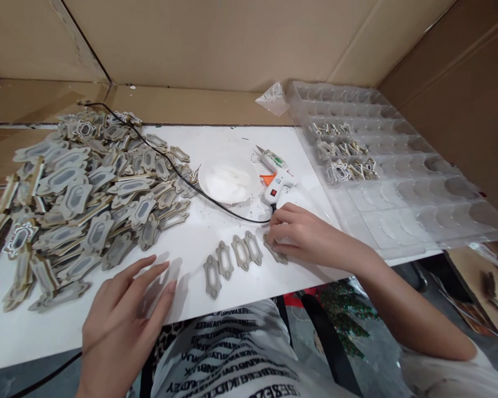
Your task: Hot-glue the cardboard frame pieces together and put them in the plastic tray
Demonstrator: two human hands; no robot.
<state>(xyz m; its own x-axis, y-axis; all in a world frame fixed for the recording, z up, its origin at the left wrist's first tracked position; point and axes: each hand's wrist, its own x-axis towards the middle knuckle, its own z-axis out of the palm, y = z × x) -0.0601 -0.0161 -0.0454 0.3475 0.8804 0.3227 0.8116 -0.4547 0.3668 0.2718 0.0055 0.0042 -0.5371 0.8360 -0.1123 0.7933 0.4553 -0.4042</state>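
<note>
Right hand (294,232): on grey frame (280,255), right end of near row (236,249) on desk (199,226); cannot tell if grip is clenched. Left hand (122,312): grip released, near frame pile (78,196).

L hand (122,316): splayed | R hand (295,229): curled, palm dn
</note>
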